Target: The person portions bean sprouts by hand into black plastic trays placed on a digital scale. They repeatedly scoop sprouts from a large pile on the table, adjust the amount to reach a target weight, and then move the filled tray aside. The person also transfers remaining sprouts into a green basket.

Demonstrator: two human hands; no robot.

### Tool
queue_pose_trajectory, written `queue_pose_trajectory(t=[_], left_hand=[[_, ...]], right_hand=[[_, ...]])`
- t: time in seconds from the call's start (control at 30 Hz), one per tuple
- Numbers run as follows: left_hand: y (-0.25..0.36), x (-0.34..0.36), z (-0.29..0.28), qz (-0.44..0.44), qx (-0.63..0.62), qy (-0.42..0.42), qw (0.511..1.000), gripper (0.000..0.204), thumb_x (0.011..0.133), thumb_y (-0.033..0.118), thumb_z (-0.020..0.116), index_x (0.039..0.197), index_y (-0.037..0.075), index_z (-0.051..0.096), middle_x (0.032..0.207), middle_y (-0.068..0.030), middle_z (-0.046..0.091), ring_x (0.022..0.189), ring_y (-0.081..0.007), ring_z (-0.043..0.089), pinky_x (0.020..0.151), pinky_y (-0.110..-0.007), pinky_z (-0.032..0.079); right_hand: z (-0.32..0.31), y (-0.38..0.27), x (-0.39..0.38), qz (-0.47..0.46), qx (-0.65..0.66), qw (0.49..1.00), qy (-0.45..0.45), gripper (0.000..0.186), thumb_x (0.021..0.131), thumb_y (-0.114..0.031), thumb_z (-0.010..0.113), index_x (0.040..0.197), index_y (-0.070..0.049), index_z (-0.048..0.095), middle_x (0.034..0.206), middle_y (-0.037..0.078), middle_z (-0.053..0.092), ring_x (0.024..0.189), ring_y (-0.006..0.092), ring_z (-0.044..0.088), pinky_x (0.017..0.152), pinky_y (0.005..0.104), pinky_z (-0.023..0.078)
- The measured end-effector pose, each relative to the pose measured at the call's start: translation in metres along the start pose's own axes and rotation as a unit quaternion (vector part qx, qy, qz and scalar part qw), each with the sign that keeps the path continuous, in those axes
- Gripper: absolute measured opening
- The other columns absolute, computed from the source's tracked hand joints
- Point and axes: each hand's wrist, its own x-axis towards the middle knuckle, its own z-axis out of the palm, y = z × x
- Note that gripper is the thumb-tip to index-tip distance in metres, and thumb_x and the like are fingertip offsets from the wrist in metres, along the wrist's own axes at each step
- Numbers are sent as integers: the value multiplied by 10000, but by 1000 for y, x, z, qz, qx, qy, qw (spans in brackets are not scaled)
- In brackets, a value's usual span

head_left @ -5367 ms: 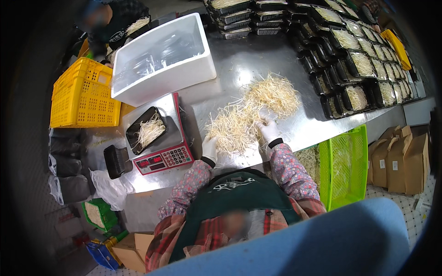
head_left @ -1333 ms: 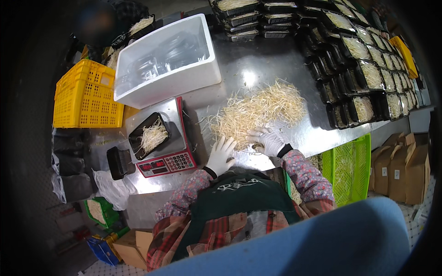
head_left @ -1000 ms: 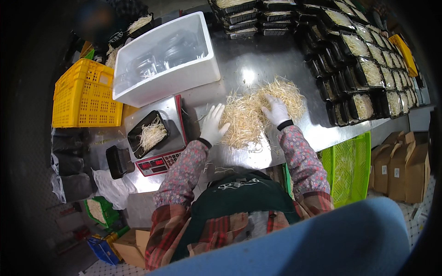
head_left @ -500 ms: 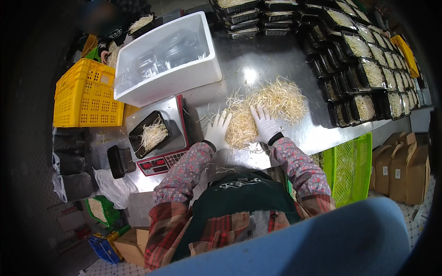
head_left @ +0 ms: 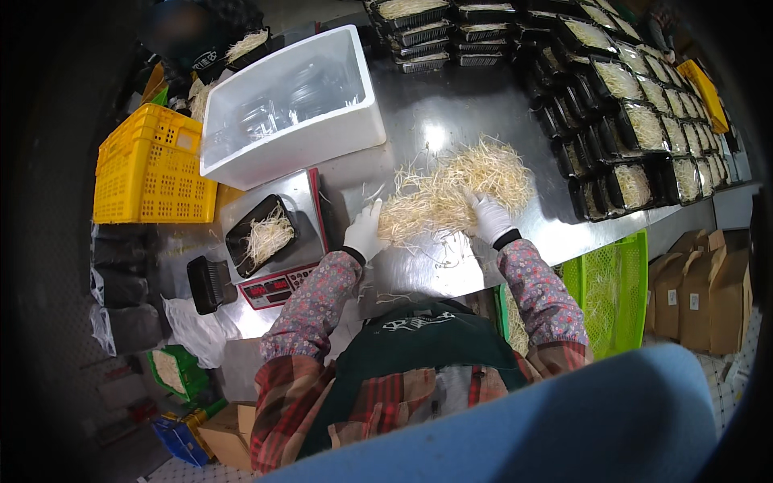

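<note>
A loose heap of bean sprouts [head_left: 451, 193] lies on the steel table in front of me. At its left edge is my left hand [head_left: 365, 232], in a white glove, open with fingers stretched out. My right hand [head_left: 492, 220], gloved too, lies open against the near right side of the heap, its fingertips among the sprouts. To the left, a black tray [head_left: 283, 244] partly filled with sprouts sits on the red digital scale [head_left: 316, 211]. Beside the scale are black trays [head_left: 211, 283], nested together.
A white foam box [head_left: 298, 145] with clear plastic lids stands behind the scale, next to a yellow crate [head_left: 153, 165]. Stacks of packed sprout trays [head_left: 636, 125] fill the right side. A green crate [head_left: 608, 290] stands below the table's right edge. Another person [head_left: 189, 48] is at the far left.
My left hand has drawn back a little to the left, and my right hand has shifted right. The near part of the heap has been pushed away and spread wider.
</note>
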Motion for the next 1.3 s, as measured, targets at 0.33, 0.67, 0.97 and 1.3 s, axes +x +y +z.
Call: queue_pose_trajectory(t=[0.33, 0.67, 0.97, 1.3], left_hand=[[-9, -21, -26, 49, -16, -47, 998, 352, 817, 219, 713, 1154, 143, 648, 1008, -136, 622, 961, -335, 632, 806, -427, 519], [71, -33, 5, 160, -12, 10, 987, 850, 684, 242, 790, 1440, 123, 421, 1371, -141, 469, 1157, -348, 515, 920, -459, 472], [56, -16, 10, 134, 81, -56, 986, 1297, 521, 342, 904, 1560, 118, 160, 1601, -212, 138, 1424, -428, 271, 970, -519, 460], [64, 30, 37, 83, 16, -75, 994, 605, 823, 217, 653, 1364, 40, 448, 1199, -204, 582, 1057, -375, 623, 879, -455, 521]], right_hand=[[-55, 18, 2, 165, 157, 972, -55, 517, 820, -363, 720, 1178, 0, 634, 1013, 222, 691, 946, 369, 670, 854, 425, 528], [-35, -30, 7, 32, 150, 976, -155, 864, 805, -410, 751, 1500, -89, 351, 1503, 222, 393, 1392, 337, 395, 1138, 398, 346], [-37, -65, -35, 55, 30, 979, -194, 1452, 518, -449, 929, 1570, -109, -13, 1602, 274, 82, 1470, 431, 183, 1153, 535, 273], [21, -39, -29, 18, 89, 995, -48, 745, 813, -177, 700, 1452, -3, 360, 1145, 282, 626, 1079, 408, 607, 970, 431, 472]])
